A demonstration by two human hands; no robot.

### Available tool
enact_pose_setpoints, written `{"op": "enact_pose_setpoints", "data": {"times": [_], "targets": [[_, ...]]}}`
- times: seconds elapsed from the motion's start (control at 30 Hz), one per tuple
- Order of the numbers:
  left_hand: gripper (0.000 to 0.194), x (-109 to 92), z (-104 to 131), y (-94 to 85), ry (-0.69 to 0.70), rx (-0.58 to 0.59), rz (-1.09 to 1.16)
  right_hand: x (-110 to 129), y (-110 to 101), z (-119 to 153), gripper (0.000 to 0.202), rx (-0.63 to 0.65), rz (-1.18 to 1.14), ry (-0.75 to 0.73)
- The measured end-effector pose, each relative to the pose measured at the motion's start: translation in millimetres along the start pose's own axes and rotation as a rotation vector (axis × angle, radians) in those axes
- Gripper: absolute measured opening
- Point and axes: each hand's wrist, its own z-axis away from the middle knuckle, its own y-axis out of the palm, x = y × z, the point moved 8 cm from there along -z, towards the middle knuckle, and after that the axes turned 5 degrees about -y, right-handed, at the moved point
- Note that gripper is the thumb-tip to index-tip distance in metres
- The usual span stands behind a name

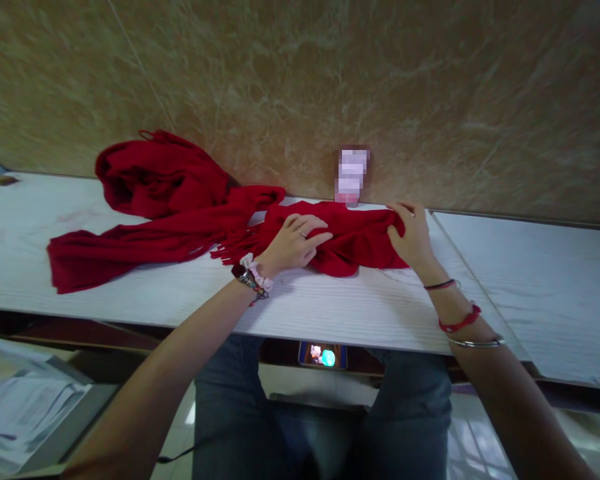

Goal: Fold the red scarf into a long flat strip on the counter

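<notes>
A long red scarf [180, 227] lies across the white tabletop [300, 307], bunched in a heap at the left and running right in loose folds. Its fringe shows just left of my left hand [295, 243]. That hand rests on the scarf's middle folds with the fingers bent but apart, and a ring on one finger. At the scarf's right end is my right hand [413, 240], thumb and fingers spread against the edge of the cloth. Neither hand is closed round the fabric.
Behind the table rises a brown marbled wall [300, 87], with a blurred-out item [351, 175] leaning on it. Below the front edge sits a lit phone [323, 355]. Papers [25, 413] fill a box at the lower left. A seam crosses the tabletop at the right.
</notes>
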Motion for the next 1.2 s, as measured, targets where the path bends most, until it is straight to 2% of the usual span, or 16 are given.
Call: {"op": "enact_pose_setpoints", "data": {"times": [0.07,0.13,0.27,0.37,0.5,0.57,0.67,0.8,0.9,1.0,1.07,1.13,1.2], "targets": [[0.025,-9.0,-0.9,4.0,0.060,0.039,-0.002,16.4,0.3,-0.1,0.046,0.050,-0.026,-0.116],[0.023,-10.2,-0.9,7.1,0.074,0.050,-0.038,28.5,6.1,2.7,0.042,0.139,-0.041,-0.218],[0.022,-7.3,1.2,6.6,0.098,0.008,-0.110,32.9,21.9,10.5,0.026,0.264,0.026,-0.290],[0.022,-5.7,1.4,0.7,0.093,-0.055,-0.120,28.4,23.5,10.1,0.016,0.221,0.030,-0.271],[0.023,-1.5,0.3,-5.2,0.050,-0.110,-0.124,24.1,14.5,4.0,0.016,0.113,-0.061,-0.212],[0.023,7.8,0.6,-9.0,-0.027,-0.139,-0.131,20.3,7.8,0.8,0.013,0.056,-0.101,-0.162],[0.021,34.1,5.1,-18.5,-0.228,-0.202,-0.086,7.6,-4.6,-2.6,0.009,-0.057,-0.122,-0.060],[0.025,75.6,21.8,-35.8,-0.516,-0.381,0.013,-20.1,-17.6,-1.9,0.010,-0.204,-0.143,0.118],[0.026,91.1,30.4,-38.0,-0.594,-0.449,0.035,-34.4,-17.1,1.3,0.010,-0.232,-0.153,0.223],[0.024,91.2,28.0,-26.2,-0.585,-0.350,0.063,-36.2,-5.3,3.2,0.008,-0.143,-0.128,0.243],[0.023,82.9,23.3,-19.2,-0.546,-0.262,0.064,-33.9,4.6,4.4,0.011,-0.061,-0.084,0.216],[0.025,67.0,16.1,-15.9,-0.450,-0.185,0.047,-32.0,12.4,5.8,0.021,0.002,-0.038,0.181],[0.028,43.6,7.2,-12.1,-0.287,-0.096,0.035,-30.0,16.1,6.7,0.033,0.041,-0.013,0.148]]}}
